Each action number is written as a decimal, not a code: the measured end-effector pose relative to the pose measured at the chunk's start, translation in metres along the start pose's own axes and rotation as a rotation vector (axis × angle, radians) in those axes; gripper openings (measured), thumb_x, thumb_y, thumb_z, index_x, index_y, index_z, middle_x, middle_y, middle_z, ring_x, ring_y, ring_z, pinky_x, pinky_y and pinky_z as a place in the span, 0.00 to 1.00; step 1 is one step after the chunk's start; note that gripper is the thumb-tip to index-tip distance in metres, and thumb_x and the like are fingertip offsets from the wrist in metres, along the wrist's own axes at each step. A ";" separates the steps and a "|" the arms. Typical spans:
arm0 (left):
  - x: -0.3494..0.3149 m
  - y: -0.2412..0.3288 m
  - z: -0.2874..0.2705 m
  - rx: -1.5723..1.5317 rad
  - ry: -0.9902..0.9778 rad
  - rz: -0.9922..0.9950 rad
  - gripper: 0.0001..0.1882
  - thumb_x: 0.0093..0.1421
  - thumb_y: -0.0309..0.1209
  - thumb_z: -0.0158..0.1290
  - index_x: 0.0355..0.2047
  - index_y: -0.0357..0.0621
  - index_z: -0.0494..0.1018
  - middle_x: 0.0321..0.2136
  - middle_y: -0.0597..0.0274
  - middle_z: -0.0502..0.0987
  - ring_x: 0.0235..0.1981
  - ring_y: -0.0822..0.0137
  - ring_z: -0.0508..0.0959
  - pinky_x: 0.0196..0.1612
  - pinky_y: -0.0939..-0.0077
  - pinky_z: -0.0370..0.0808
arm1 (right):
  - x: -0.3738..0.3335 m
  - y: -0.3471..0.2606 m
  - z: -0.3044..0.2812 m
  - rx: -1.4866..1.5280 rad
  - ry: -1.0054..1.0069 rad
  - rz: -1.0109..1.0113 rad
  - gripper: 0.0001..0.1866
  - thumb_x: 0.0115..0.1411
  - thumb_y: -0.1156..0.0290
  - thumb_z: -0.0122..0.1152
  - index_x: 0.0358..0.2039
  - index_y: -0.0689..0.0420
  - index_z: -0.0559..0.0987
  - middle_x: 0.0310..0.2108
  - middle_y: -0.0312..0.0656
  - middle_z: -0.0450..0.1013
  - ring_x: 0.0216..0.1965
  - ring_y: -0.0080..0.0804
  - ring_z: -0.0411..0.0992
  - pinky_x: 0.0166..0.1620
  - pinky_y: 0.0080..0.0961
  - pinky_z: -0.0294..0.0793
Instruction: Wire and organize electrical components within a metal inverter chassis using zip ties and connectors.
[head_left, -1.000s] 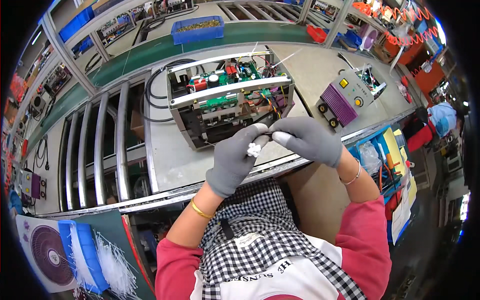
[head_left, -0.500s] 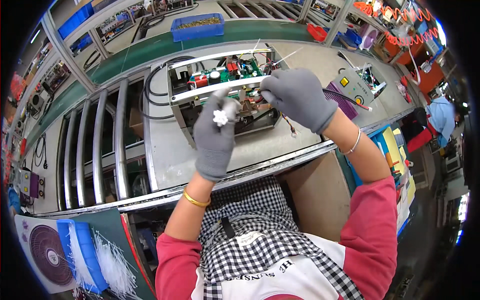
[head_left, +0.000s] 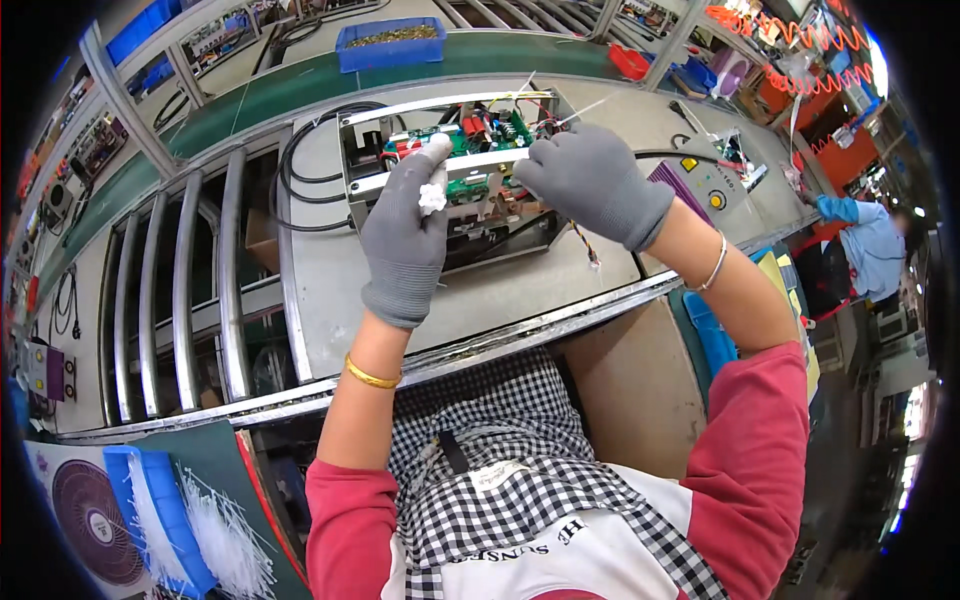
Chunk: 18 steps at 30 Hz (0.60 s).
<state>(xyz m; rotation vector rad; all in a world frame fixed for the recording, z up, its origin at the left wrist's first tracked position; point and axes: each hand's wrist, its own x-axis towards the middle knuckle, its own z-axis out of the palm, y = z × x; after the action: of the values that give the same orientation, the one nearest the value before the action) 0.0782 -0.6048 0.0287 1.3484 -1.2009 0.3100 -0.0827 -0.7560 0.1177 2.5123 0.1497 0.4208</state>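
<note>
My gloved left hand [head_left: 405, 225] is at the near rail of an open metal chassis [head_left: 480, 158], its forefinger reaching over the rail. In its curled fingers sits a small white clump, which looks like the heads of white cable ties [head_left: 432, 198]. My gloved right hand [head_left: 600, 188] is closed at the chassis's right end, by the wiring; what its fingertips pinch is hidden. Inside the chassis are a green circuit board [head_left: 465, 140] and red parts. Thin white tie tails [head_left: 590, 107] stick up near the right hand. A short multicoloured lead [head_left: 590, 250] hangs from the chassis's right end.
A control panel with a purple side [head_left: 705, 185] stands to the right, a black cable [head_left: 680, 156] passing behind it. Black cable loops [head_left: 290, 190] lie left. Metal rollers [head_left: 188, 290] are further left. A blue bin [head_left: 165, 520] of white ties sits lower left; a blue tray [head_left: 390, 45] stands far back.
My left hand has moved left and slightly away, its forefinger now over the near rail. My right hand has shifted slightly. The black cable to its right has swung away from me.
</note>
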 end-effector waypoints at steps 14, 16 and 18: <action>0.002 0.007 0.000 -0.004 0.003 0.016 0.20 0.56 0.16 0.50 0.49 0.43 0.75 0.43 0.53 0.78 0.46 0.56 0.79 0.50 0.70 0.75 | -0.020 -0.026 0.018 0.123 0.231 0.227 0.10 0.50 0.68 0.65 0.34 0.49 0.77 0.24 0.34 0.71 0.25 0.33 0.73 0.28 0.31 0.70; 0.002 0.009 0.000 0.009 0.002 0.011 0.19 0.56 0.16 0.50 0.48 0.43 0.75 0.42 0.53 0.78 0.46 0.56 0.79 0.49 0.70 0.74 | -0.022 -0.029 0.024 0.155 0.241 0.267 0.11 0.53 0.70 0.64 0.38 0.49 0.79 0.25 0.34 0.71 0.26 0.33 0.73 0.28 0.31 0.70; 0.002 0.011 0.001 0.010 -0.003 0.008 0.19 0.56 0.16 0.50 0.48 0.43 0.75 0.42 0.52 0.78 0.46 0.55 0.79 0.48 0.70 0.74 | -0.024 -0.031 0.029 0.188 0.321 0.302 0.11 0.54 0.70 0.65 0.39 0.49 0.79 0.24 0.35 0.71 0.25 0.34 0.72 0.27 0.31 0.69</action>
<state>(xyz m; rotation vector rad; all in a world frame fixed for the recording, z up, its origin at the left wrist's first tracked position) 0.0702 -0.6039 0.0361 1.3538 -1.2084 0.3205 -0.0963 -0.7506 0.0711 2.6407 -0.0723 0.9733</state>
